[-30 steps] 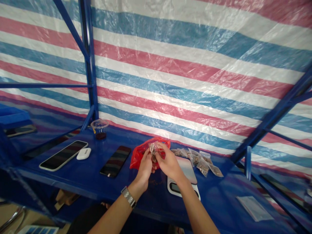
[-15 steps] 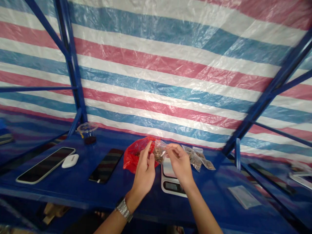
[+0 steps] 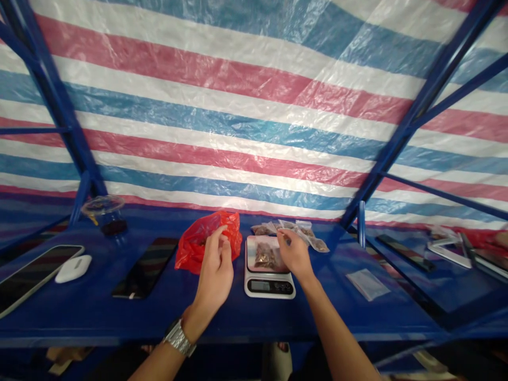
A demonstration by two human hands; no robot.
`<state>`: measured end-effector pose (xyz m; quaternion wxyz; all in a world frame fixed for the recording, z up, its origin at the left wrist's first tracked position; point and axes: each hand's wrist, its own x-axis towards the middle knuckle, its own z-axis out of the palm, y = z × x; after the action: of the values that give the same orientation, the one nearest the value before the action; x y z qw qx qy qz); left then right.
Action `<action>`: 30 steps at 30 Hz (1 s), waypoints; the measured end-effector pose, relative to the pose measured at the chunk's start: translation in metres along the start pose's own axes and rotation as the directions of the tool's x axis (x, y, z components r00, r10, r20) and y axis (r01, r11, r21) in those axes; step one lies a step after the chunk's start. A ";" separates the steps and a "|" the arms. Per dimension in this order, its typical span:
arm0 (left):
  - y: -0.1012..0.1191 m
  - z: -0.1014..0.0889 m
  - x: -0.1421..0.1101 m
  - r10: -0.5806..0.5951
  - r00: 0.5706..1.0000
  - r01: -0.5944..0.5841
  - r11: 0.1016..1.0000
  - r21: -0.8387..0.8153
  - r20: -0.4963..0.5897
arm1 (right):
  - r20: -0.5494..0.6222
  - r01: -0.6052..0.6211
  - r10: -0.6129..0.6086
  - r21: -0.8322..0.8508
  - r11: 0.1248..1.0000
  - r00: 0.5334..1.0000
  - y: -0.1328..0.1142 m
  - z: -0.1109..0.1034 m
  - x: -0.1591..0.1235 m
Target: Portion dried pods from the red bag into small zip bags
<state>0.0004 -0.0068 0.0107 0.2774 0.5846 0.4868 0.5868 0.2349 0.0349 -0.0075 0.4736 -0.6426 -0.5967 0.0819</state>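
A small clear bag of brown bits (image 3: 265,256) lies on the pan of a white digital scale (image 3: 270,286) on the blue shelf (image 3: 238,317). My right hand (image 3: 294,255) is at the scale's right side, fingertips pinched on that bag's upper right corner. My left hand (image 3: 216,270) hovers left of the scale with loosely extended fingers and nothing in it, its fingertips at the edge of a crumpled red plastic bag (image 3: 198,244). Several filled clear bags (image 3: 301,231) lie just behind the scale. A metal watch (image 3: 179,338) is on my left wrist.
Left of the red bag lie a dark phone (image 3: 145,267), a white earbud case (image 3: 73,268), a larger phone (image 3: 27,278) and a lidded plastic cup (image 3: 105,214). An empty clear bag (image 3: 367,283) lies right of the scale. Blue frame posts (image 3: 360,231) and a striped tarp stand behind.
Both hands carried the small bag from in front of the red bag to the scale and set it down. My left hand let go and stayed by the red bag. The view swung right.
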 end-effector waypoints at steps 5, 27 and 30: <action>-0.002 0.002 -0.001 0.019 1.000 -0.019 0.999 0.030 -0.013 | -0.008 0.009 -0.009 -0.032 0.999 1.000 0.013 -0.017 0.003; -0.011 0.011 -0.004 0.050 0.998 -0.053 0.996 0.079 0.030 | 0.054 0.043 -0.040 -0.051 0.998 0.998 0.016 -0.020 -0.001; -0.013 0.011 -0.004 0.060 0.998 -0.062 0.994 0.088 0.031 | 0.063 0.059 -0.055 -0.065 0.996 0.996 0.016 -0.016 0.000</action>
<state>0.0087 -0.0029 -0.0044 0.2399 0.6193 0.4903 0.5644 0.2567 0.0288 -0.0098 0.4354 -0.6379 -0.6316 0.0678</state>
